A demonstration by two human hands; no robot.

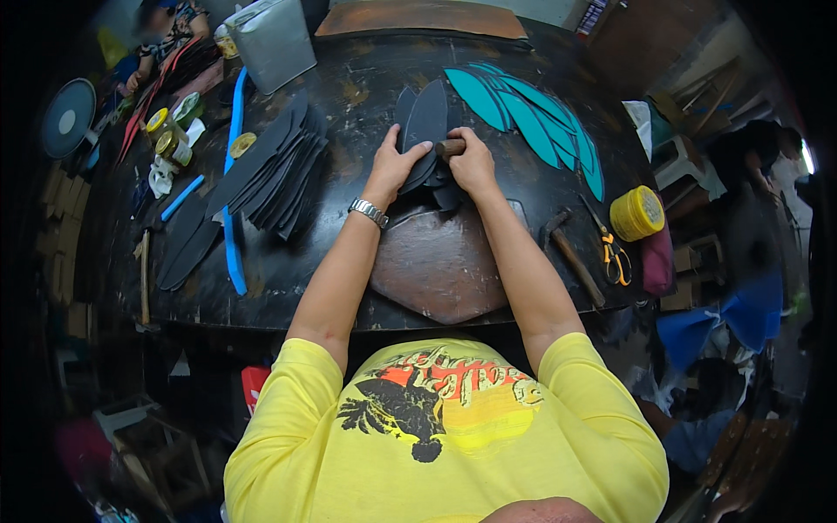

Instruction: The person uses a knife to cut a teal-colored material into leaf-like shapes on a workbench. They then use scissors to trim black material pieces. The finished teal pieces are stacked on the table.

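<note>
My left hand [397, 166], a metal watch on its wrist, is closed on a few dark sole-shaped pieces [427, 113], its thumb lying across them. They stand tilted over the far end of a worn brown board [440, 266]. In my right hand [473, 163] is a short brown wooden cylinder [451, 147], held against the right side of the pieces. Its lower part is hidden, so I cannot tell what tool it is. Left of my hands lies a fanned stack of dark sole-shaped pieces [275, 170]; teal ones with dark edges [532, 109] spread to the right.
On the black table [349, 253], a hammer [575, 260], orange-handled scissors [613, 253] and a yellow tub [636, 213] lie right. A long blue strip [230, 235], a metal tin [275, 48] and several jars [173, 148] are left. A person [174, 30] sits far left.
</note>
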